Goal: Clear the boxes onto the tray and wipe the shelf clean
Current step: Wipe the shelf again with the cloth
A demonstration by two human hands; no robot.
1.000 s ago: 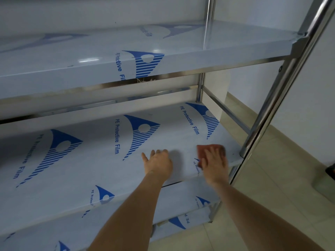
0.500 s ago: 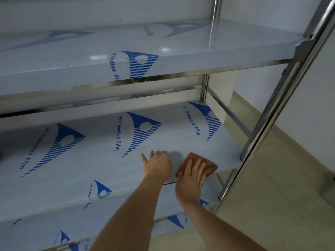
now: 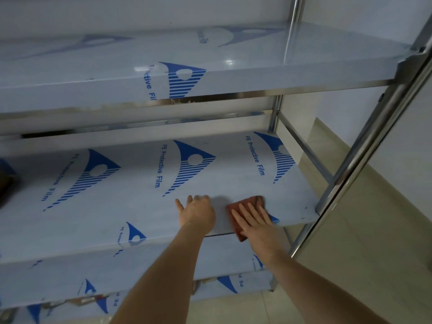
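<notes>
The right hand (image 3: 256, 222) lies flat, fingers spread, pressing a reddish-brown cloth (image 3: 243, 208) onto the shelf (image 3: 117, 206) at its front edge, near the front right corner. The cloth shows beyond the fingertips and left of the palm, and its near corner hangs over the front edge. Its long axis runs roughly front to back, tilted slightly left. The left hand (image 3: 196, 212) rests open and empty, palm down, just beside the cloth on its left. Leftward the film-covered shelf lies bare; a steel post (image 3: 364, 146) bounds the right end.
</notes>
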